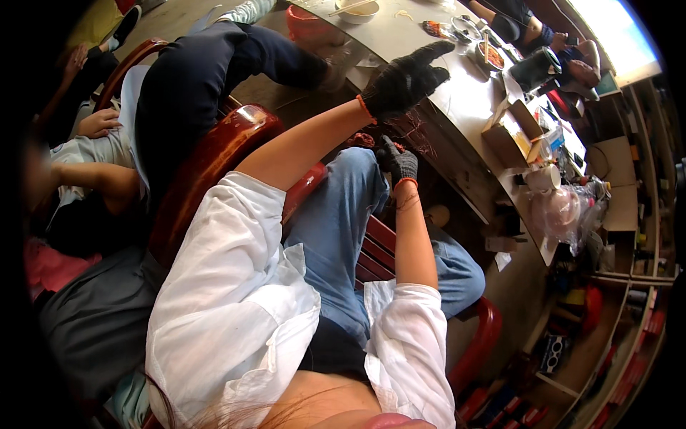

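My left hand (409, 80), in a black work glove with an orange cuff, is raised by the near edge of the table. Its fingers are stretched out with one held apart, and nothing shows in it. Lower down, over my knees, my right hand (400, 164) wears a dark grey glove with an orange cuff. Its fingers close around part of a tangled bundle of thin reddish-brown wires or strands (411, 134). Loose ends of the bundle fan out below my left hand, between my knees and the table. The gripped part is partly hidden by the fingers.
On the pale table (429, 71) stand a bowl with chopsticks (357, 10), a red food bowl (490, 56), an opened cardboard box (513, 132) and plastic bags (564, 211). Several people sit at left and across. A red wooden chair (239, 136) and shelves (600, 336) flank me.
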Motion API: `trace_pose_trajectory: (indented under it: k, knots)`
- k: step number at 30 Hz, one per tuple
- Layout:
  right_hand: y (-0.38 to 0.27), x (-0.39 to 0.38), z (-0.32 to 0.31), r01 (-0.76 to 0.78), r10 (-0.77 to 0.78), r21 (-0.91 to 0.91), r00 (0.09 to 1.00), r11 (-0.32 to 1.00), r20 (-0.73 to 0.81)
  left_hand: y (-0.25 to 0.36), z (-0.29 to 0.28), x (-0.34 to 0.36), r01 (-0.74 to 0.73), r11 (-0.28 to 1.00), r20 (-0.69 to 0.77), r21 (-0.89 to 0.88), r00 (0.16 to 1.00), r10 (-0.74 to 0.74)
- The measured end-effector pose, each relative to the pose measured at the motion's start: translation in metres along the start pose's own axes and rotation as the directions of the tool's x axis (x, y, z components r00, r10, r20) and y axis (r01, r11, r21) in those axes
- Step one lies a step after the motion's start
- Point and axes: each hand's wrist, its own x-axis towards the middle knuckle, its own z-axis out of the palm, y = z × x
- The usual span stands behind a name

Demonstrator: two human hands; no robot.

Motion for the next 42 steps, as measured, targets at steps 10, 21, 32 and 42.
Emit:
trace_pose_trajectory:
  k: [10, 21, 32, 42]
  knots:
    - [0.022, -0.003, -0.077, -0.065, 0.136, 0.395, 0.979, 0.917, -0.154, -0.011, -0.021, 0.007, -0.010, 0.995, -0.020, 0.099, 1.000, 0.012]
    - [0.051, -0.072, -0.312, 0.238, 0.188, 0.514, 0.741, 0.824, -0.644, -0.049, -0.032, -0.008, 0.016, 0.993, 0.232, 0.114, 0.972, -0.043]
    - [-0.016, -0.148, -0.345, 0.453, -0.139, 0.217, 0.631, 0.865, -0.763, -0.069, -0.035, -0.037, 0.229, 0.948, 0.643, 0.222, 0.696, -0.318]
    - [-0.063, -0.179, -0.332, 0.249, -0.605, -0.557, 0.434, 0.793, -0.667, -0.092, -0.041, -0.043, 0.312, 0.906, 0.792, 0.285, 0.456, -0.406]
